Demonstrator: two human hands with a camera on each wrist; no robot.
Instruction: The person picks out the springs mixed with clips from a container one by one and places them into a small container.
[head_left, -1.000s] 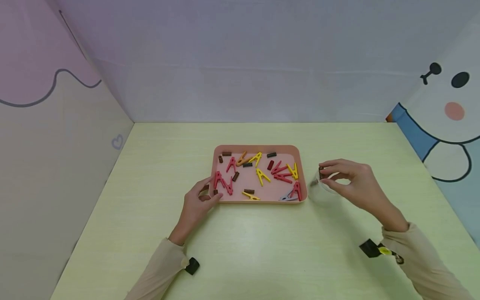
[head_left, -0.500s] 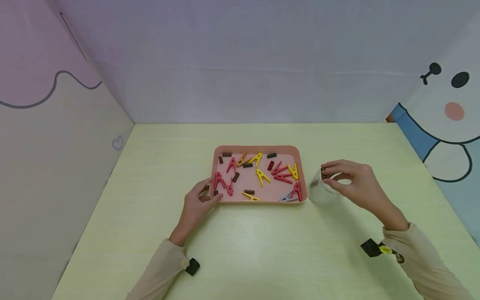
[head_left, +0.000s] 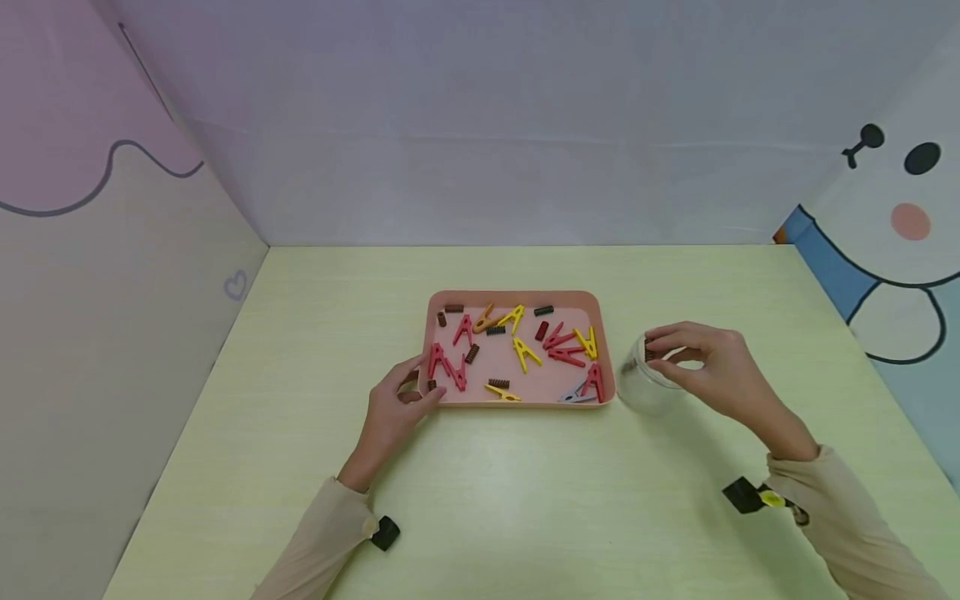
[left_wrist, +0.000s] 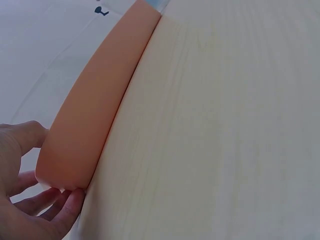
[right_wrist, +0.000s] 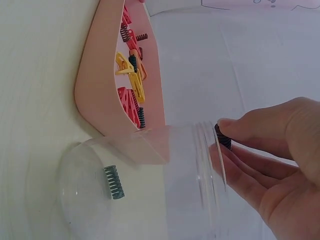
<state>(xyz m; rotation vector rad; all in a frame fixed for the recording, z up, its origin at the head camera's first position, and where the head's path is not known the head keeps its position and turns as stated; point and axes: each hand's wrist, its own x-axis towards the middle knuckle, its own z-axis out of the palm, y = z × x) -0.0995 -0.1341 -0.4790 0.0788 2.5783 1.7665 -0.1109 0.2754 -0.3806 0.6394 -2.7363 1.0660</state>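
Observation:
A pink tray (head_left: pixel 517 403) holds red, yellow, orange and grey clips and several small springs. My left hand (head_left: pixel 393 408) grips its near left corner, thumb over the rim; in the left wrist view the fingers (left_wrist: pixel 75 202) curl under the corner of the tray (left_wrist: pixel 90 105). To the right of the tray stands a clear jar (head_left: pixel 647 398). At its mouth my right hand (head_left: pixel 708 367) pinches a dark spring (right_wrist: pixel 223 138) between thumb and fingers. Another spring (right_wrist: pixel 114 182) is inside the jar (right_wrist: pixel 80 210), near its bottom.
The pale tabletop (head_left: pixel 525 500) ends at a plain wall (head_left: pixel 525 150) behind. Printed panels stand at left and right, the right one (head_left: pixel 900 258) with a cartoon figure. A black device (head_left: pixel 744 495) sits at the right cuff, another (head_left: pixel 386 533) at the left cuff.
My right hand has shifted slightly to the right with the spring, which now sits lower at the jar's mouth. My left hand and the tray have stayed in place.

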